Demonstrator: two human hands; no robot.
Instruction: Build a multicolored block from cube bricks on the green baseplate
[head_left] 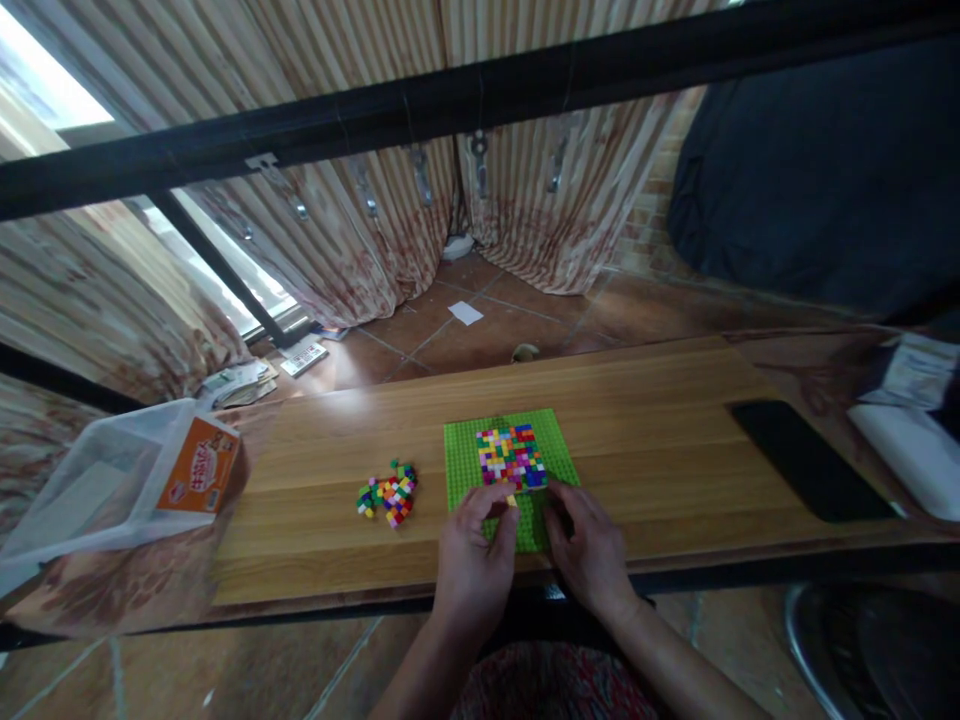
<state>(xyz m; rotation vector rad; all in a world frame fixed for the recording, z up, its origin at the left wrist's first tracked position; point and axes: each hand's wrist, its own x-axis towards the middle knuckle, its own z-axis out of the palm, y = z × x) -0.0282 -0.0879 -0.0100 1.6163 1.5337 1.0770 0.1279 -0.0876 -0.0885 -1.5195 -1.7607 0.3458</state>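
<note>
My left hand (pixel 478 540) is over the near part of a green studded baseplate (pixel 461 455), thumb and index finger closed on a small pale-yellow toy brick (pixel 511 499). A many-coloured block of small bricks (pixel 511 455) covers the middle of the plate, just beyond my fingers. My right hand (pixel 589 545) rests at the plate's near right side, fingers curled, fingertips by the block's near right corner. Whatever its fingertips may hold is too small to make out. To the left, a loose pile of coloured bricks (pixel 388 495) lies on the wooden board (pixel 322 550).
A clear plastic box (pixel 112 500) with an orange label stands at the left end. On the right lie a black flat object (pixel 814 458) and a white packet (pixel 911 450). A black bar (pixel 450 105) with hanging clips crosses above the board.
</note>
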